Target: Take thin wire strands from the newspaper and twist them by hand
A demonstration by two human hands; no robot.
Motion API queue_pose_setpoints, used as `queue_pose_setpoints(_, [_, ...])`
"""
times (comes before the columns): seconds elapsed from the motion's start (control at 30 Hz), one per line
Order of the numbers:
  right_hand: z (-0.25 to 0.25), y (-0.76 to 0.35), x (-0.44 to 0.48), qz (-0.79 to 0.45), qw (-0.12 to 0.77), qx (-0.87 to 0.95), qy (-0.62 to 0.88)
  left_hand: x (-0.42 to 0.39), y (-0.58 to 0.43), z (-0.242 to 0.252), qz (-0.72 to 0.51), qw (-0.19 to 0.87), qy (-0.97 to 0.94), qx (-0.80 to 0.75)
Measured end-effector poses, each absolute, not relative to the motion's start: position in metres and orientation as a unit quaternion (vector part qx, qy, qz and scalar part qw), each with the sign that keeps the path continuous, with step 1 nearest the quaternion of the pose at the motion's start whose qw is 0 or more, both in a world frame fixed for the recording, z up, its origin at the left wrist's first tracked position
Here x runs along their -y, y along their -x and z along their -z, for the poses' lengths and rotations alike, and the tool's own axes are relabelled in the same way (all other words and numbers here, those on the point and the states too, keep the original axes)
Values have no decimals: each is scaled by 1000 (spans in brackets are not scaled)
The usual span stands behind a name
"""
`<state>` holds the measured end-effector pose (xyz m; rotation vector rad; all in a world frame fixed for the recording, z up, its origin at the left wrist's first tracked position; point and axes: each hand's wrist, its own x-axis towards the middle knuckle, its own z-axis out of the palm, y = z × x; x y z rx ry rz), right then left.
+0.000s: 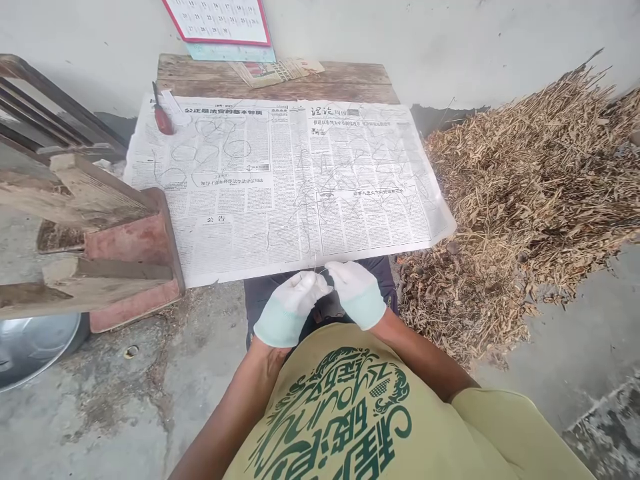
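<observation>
Both of my hands wear white gloves with pale green cuffs and meet over my lap, at the near edge of the newspaper (200,250). My left hand (300,293) is closed in a pinch on a thin wire (315,261), whose end sticks up past the fingertips. Closed fingers of my right hand (353,283) pinch the same curved wire just to the right. Many thin bent wires lie across the newspaper, rounded loops (237,148) at the left and angular pieces (340,163) at the right. A screwdriver (163,120) with a red handle rests at the newspaper's upper left.
The newspaper covers a wooden table (200,77) against a wall, with a calendar (223,23) above. Wooden furniture with a reddish board (133,247) stands close at left, beside a metal basin (40,347). Dry stalks (530,173) are heaped at right.
</observation>
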<state>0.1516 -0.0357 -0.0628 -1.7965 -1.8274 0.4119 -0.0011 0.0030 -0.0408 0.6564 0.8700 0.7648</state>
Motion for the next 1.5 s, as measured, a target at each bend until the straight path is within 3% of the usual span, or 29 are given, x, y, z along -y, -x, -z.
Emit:
queue_pose_setpoints(0.2, [59, -151, 35, -158, 247, 695, 656, 2, -2, 43, -350, 777, -323, -412])
queue_pose_setpoints(0.4, [58, -148, 34, -191, 292, 672, 653, 3, -3, 46, -362, 746, -349, -436])
queue_pose_setpoints(0.73, [60, -147, 30, -197, 291, 648, 676, 5, 4, 64, -366, 735, -362, -441])
queue_pose_setpoints(1.03, [9, -170, 14, -434, 336, 578, 604, 6, 11, 46, -326, 622, -465, -540])
queue_pose_setpoints(1.13, [7, -173, 10, -447, 353, 592, 570, 7, 11, 41, -294, 606, -484, -558])
queue_pose_setpoints(1.5, [28, -185, 9, -541, 401, 585, 451, 3, 22, 24, -164, 698, -492, -494])
